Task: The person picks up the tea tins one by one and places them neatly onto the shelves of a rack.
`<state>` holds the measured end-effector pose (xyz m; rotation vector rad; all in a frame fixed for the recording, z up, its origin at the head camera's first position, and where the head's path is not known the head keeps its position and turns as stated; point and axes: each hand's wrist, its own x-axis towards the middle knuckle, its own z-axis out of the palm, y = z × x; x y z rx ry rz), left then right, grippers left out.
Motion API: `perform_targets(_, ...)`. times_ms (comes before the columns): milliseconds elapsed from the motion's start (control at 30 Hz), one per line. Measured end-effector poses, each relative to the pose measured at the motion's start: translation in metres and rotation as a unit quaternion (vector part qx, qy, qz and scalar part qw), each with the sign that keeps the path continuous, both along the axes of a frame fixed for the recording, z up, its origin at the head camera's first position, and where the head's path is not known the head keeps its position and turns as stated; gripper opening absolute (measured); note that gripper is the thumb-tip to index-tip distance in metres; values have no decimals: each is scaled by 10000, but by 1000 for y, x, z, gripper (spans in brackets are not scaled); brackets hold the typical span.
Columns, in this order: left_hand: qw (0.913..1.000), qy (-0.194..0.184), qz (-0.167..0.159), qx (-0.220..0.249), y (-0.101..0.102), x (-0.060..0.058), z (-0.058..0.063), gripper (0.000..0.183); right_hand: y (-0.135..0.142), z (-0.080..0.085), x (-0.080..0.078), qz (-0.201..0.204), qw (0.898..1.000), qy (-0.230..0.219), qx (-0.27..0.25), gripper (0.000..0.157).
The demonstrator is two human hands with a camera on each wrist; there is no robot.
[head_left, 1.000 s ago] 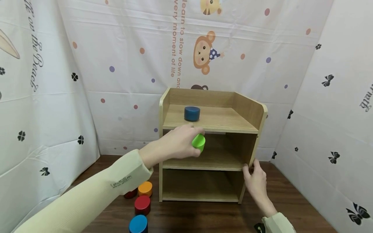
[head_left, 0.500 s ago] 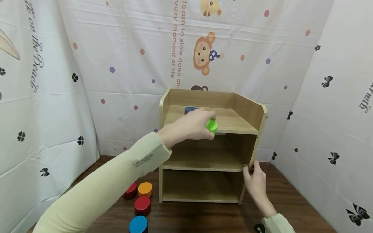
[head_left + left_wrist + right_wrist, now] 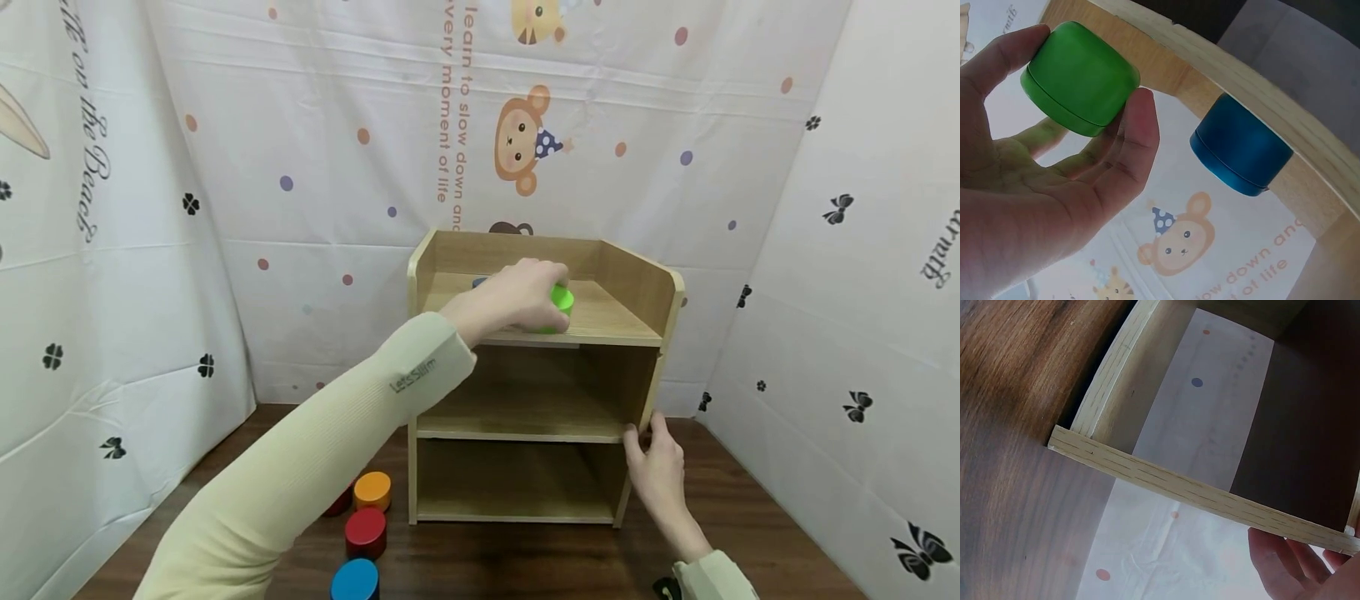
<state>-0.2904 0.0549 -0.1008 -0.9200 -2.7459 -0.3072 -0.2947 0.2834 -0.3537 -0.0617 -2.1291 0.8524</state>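
My left hand (image 3: 525,293) pinches a bright green round cylinder (image 3: 564,302) between thumb and fingers, at the top board of a small wooden shelf unit (image 3: 637,287). Whether the cylinder touches the board I cannot tell. A dark blue cylinder (image 3: 1240,147) stands on that board to the left; in the head view my hand hides nearly all of it. Lower down, my right hand (image 3: 660,477) holds the unit's right side panel (image 3: 1166,484) by its front edge, near the middle board, with the thumb at the front and the fingers on the outer side.
On the brown wooden floor (image 3: 495,567), left of the unit, stand a light blue cylinder (image 3: 356,580), a red one (image 3: 366,532), an orange one (image 3: 372,490) and a dark red one partly behind my sleeve. White printed cloth (image 3: 322,167) hangs behind and on both sides.
My left hand has moved up and right with the green cylinder, from in front of the middle compartment to the top board, covering the blue cylinder. The right hand keeps its place.
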Motion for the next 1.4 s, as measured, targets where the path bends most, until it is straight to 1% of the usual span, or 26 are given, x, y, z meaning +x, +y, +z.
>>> perform_targets(167, 9996, -219, 73, 149, 8, -5, 3, 31, 1, 0, 0, 9, 10000, 30, 3, 8)
perform_targets(367, 9987, -407, 145, 264, 16, -13, 3, 28, 1, 1, 0, 11, 10000, 69, 8, 9)
perform_targets(600, 9982, -459, 303, 232, 21, -22, 2, 26, -1, 1, 0, 25, 10000, 71, 16, 8)
perform_targets(733, 9981, -471, 342, 216, 24, -26, 1, 25, -1, 1, 0, 28, 10000, 76, 9, 8)
perform_targets(900, 9978, -493, 392, 190, 27, -28, 2, 23, -1, 1, 0, 8, 10000, 88, 9, 8)
perform_targets(1200, 9963, -678, 445, 288, 31, -30, -2, 21, -1, 0, 1, -4, 10000, 10, -5, 8)
perform_targets(1400, 9958, -703, 495, 312, 31, -33, -3, 23, -1, -1, 0, -21, 10000, 59, -5, 8)
